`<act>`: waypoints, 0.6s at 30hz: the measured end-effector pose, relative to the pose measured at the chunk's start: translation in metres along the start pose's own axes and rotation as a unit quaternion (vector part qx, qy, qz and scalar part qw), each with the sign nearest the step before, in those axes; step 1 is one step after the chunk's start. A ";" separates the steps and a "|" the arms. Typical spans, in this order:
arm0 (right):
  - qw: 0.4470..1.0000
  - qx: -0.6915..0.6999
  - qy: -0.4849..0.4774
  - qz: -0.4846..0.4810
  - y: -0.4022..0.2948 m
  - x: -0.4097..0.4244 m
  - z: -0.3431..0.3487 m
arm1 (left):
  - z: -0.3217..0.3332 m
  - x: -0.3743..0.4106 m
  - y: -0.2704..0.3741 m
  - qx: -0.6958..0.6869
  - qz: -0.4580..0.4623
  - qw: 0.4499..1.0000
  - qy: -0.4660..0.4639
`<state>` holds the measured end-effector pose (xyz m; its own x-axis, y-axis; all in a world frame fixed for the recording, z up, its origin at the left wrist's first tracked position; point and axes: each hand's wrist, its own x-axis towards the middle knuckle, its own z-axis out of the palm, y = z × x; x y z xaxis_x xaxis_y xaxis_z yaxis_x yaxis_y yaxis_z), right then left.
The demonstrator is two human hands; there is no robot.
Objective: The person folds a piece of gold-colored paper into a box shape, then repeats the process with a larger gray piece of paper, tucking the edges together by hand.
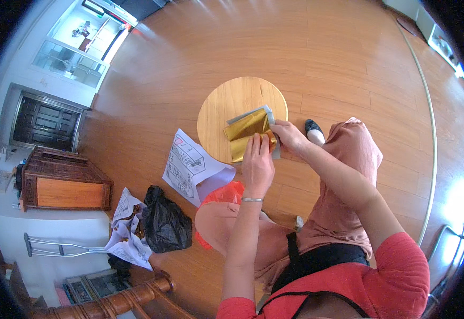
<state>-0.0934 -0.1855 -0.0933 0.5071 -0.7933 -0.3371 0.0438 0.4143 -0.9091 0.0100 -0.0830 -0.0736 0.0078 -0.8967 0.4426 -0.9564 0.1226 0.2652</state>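
Sheets of gold foil paper (252, 124) with grey edges lie on a round wooden stool top (220, 103), overhanging its near right side. One part of the gold paper is curled near the fingers. My left hand (258, 161), a silver bangle at its wrist, rests with extended fingers on the gold paper's near part; its thumb is hidden. At the right edge, my right hand (290, 136) pinches the grey-edged paper between thumb and fingers.
Beside the stool lie a printed white paper sheet (190, 169) and a red plastic bag (226, 193). Farther left are a black plastic bag (166, 223), crumpled printed paper (130, 245), a metal crutch (64, 247) and a wooden cabinet (70, 191). A wooden chair rail (108, 299) stands at the lower left.
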 end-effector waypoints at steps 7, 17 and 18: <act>1.000 0.001 0.010 0.016 -0.011 -0.007 0.002 | -0.018 0.006 -0.011 -0.167 -0.162 0.972 0.020; 0.987 -0.159 0.009 -0.003 -0.033 0.004 0.002 | -0.084 0.033 -0.055 -0.664 -0.305 0.682 0.039; 0.984 -0.178 -0.004 0.007 -0.039 0.006 0.006 | -0.087 0.036 -0.063 -0.652 -0.307 0.694 0.010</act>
<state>-0.0865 -0.2034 -0.0585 0.5127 -0.7843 -0.3492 -0.2665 0.2413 -0.9331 0.0957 -0.0857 -0.0003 0.3133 -0.9455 -0.0883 0.3051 0.0122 0.9522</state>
